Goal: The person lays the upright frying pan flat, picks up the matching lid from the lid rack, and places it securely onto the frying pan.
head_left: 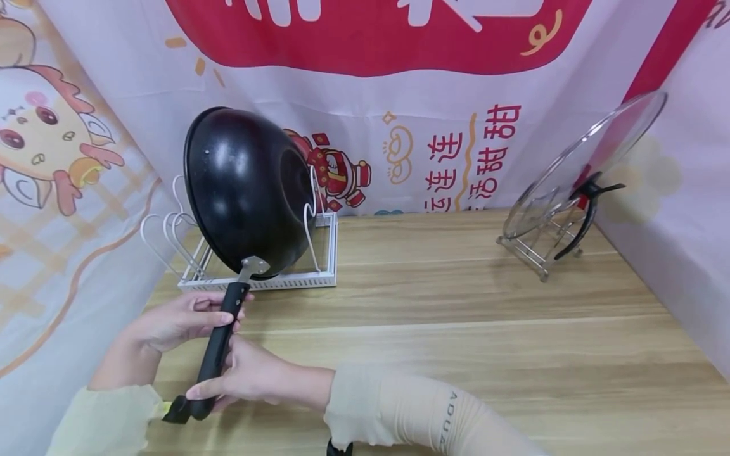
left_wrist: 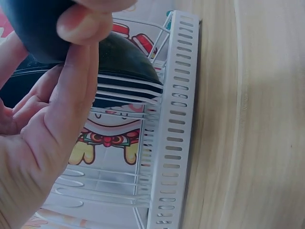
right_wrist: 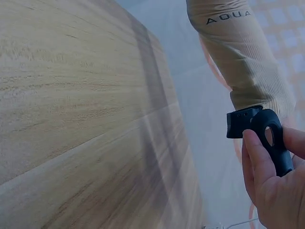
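Note:
A black wok (head_left: 245, 183) stands tilted on its side in a white wire rack (head_left: 308, 278), its rounded underside turned to the right. Its long black handle (head_left: 219, 345) slants down toward me. Close to the metal joint, my left hand (head_left: 177, 320) grips the handle, thumb across the top. Lower down, my right hand (head_left: 253, 373) holds the handle near its end, and the right wrist view shows its fingers pinching the end with the hanging hole (right_wrist: 270, 136). In the left wrist view the wok's rim (left_wrist: 124, 90) sits among the rack wires.
At the back right a glass lid (head_left: 587, 158) with a black knob leans in a small metal stand (head_left: 530, 253). The wooden table (head_left: 456, 342) extends between the rack and the right side. Printed cloth (head_left: 365, 38) hangs behind and on both sides.

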Motion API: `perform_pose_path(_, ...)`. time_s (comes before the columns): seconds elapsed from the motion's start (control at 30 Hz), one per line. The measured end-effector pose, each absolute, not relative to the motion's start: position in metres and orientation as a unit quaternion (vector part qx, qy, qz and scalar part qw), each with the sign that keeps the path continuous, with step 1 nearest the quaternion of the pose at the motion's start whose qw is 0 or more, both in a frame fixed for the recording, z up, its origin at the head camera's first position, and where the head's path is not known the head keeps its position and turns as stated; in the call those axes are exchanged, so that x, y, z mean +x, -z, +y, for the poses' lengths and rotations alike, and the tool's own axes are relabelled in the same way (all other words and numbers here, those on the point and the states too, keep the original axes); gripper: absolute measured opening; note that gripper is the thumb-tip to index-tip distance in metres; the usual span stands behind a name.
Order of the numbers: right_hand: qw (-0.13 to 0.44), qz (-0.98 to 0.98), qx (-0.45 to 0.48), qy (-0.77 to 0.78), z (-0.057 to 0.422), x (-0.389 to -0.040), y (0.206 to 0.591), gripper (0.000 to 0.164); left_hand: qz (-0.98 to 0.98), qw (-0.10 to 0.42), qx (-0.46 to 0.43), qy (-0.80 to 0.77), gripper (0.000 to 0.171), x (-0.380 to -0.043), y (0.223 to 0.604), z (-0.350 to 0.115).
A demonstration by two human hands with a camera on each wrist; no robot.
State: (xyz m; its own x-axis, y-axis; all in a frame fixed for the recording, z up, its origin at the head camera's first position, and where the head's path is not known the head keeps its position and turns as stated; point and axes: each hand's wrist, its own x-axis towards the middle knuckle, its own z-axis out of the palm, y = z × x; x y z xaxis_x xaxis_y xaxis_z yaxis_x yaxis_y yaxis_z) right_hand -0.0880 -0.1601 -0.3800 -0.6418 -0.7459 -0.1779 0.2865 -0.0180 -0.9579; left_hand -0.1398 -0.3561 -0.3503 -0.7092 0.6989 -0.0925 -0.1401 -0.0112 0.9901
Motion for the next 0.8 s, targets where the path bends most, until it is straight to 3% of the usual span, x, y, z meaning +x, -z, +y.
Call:
perform_pose_path(0.2, 0.384, 0.599, -0.186, 0.677, -0.158, -0.09, 0.386, 0.071, 0.634, 0.309, 0.238, -0.668, 0.044, -0.14, 0.357, -0.354)
perform_pose_path(0.57, 0.375, 0.612, -0.209, 0.664, -0.156, -0.093, 0.384, 0.076, 0.635, 0.303, 0.223, -0.675, 0.045, -0.139, 0.354, -0.351)
perform_pose_path(0.8, 0.379, 0.606, -0.226, 0.662, -0.155, -0.091, 0.378, 0.061, 0.626, 0.304, 0.234, -0.679, 0.044, -0.137, 0.351, -0.352)
